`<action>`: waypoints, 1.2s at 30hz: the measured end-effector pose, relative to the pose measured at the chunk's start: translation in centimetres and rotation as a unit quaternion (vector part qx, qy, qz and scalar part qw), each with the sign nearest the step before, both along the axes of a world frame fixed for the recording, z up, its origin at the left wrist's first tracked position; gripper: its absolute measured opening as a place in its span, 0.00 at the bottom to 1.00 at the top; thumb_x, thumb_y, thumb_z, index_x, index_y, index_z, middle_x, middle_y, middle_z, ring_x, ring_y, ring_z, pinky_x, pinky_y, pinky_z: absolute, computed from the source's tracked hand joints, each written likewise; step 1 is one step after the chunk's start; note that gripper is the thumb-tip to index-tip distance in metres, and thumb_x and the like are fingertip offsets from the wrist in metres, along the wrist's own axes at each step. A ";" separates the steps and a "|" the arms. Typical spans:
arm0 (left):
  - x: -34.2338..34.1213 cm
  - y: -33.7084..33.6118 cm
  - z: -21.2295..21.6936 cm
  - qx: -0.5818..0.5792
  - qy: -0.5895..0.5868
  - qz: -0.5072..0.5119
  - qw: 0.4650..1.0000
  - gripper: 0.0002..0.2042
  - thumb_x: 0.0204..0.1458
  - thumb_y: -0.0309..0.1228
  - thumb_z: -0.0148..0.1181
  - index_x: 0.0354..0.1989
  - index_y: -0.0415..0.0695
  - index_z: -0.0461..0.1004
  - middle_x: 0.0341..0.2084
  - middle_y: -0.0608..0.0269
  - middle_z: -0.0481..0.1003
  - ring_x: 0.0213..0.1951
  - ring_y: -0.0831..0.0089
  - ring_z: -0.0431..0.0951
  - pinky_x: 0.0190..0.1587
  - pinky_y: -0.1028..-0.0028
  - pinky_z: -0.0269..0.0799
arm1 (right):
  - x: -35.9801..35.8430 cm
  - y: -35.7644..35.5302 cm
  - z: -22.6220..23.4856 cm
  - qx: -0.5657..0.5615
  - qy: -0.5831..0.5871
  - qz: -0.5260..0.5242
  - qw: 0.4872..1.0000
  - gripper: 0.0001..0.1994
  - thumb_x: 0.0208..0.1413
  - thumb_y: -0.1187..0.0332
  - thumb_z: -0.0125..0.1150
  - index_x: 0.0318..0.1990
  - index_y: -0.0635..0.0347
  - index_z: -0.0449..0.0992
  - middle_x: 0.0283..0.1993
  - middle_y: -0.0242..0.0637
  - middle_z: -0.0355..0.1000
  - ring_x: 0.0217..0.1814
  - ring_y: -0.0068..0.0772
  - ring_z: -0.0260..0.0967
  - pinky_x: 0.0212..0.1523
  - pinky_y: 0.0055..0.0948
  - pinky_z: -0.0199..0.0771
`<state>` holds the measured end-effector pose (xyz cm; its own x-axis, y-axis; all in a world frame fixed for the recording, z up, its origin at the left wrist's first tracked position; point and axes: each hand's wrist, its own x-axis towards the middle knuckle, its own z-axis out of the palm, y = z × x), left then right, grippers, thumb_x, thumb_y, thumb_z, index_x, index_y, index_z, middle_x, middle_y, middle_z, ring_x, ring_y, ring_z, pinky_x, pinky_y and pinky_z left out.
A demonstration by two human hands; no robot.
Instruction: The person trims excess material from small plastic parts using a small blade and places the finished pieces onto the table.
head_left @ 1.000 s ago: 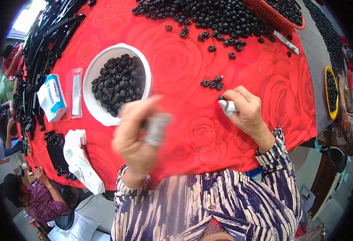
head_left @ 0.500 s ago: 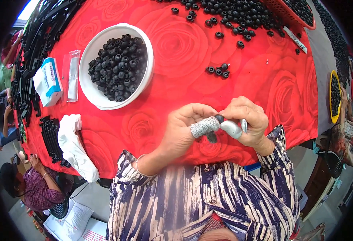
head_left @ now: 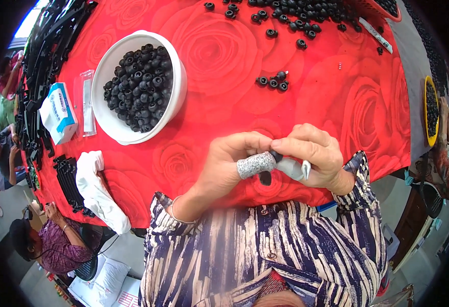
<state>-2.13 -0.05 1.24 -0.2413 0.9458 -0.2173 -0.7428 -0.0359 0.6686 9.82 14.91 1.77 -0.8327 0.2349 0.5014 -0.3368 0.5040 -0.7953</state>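
Red cloth printed with large roses covers the table [head_left: 219,56]. At 6 o'clock, near the table's front edge, the person's 2 hands meet. The left hand [head_left: 224,166], its thumb wrapped in a grey sleeve, pinches a small black cap [head_left: 275,155] with the fingertips pressed together. The right hand [head_left: 319,156] closes on a short grey tool [head_left: 292,168] touching that cap. At 10 o'clock a white bowl [head_left: 176,89] holds many black caps. At 9 o'clock lie a blue-and-white rectangular box [head_left: 58,112] and a clear flat packet [head_left: 86,102]. A white cloth [head_left: 97,192] lies at 8 o'clock. 4 loose caps [head_left: 272,82] sit at 12 o'clock.
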 end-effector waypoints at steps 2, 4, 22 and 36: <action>0.0 -0.2 -0.1 -0.052 -0.081 -0.027 0.995 0.09 0.51 0.21 0.57 0.40 0.34 0.73 0.33 0.61 0.75 0.33 0.78 0.74 0.33 0.81 0.72 | 0.0 0.2 0.0 0.013 0.004 0.007 1.000 0.17 0.37 0.76 0.69 0.38 0.68 0.76 0.27 0.39 0.70 0.22 0.28 0.66 0.19 0.24 0.63; -0.1 -0.2 0.1 -0.067 -0.082 -0.033 0.994 0.09 0.51 0.22 0.57 0.41 0.34 0.73 0.33 0.61 0.75 0.32 0.79 0.74 0.33 0.81 0.72 | 0.0 0.4 -0.1 0.025 0.008 0.015 1.000 0.17 0.36 0.77 0.69 0.39 0.68 0.76 0.26 0.38 0.70 0.21 0.28 0.65 0.18 0.24 0.62; -0.3 -0.3 0.2 -0.066 -0.148 -0.114 0.980 0.10 0.50 0.24 0.58 0.40 0.34 0.73 0.31 0.63 0.75 0.31 0.80 0.74 0.32 0.81 0.71 | 0.0 1.0 0.4 0.080 0.021 0.068 0.994 0.17 0.35 0.73 0.70 0.37 0.67 0.77 0.20 0.33 0.65 0.15 0.26 0.61 0.15 0.25 0.55; 0.3 -0.5 -0.8 -0.065 -0.116 0.009 0.991 0.10 0.51 0.25 0.58 0.42 0.35 0.74 0.32 0.65 0.73 0.30 0.82 0.71 0.32 0.82 0.68 | 0.6 1.3 0.7 -0.203 -0.237 0.047 0.949 0.18 0.50 0.64 0.54 0.45 0.67 0.67 0.29 0.34 0.64 0.28 0.22 0.60 0.29 0.22 0.59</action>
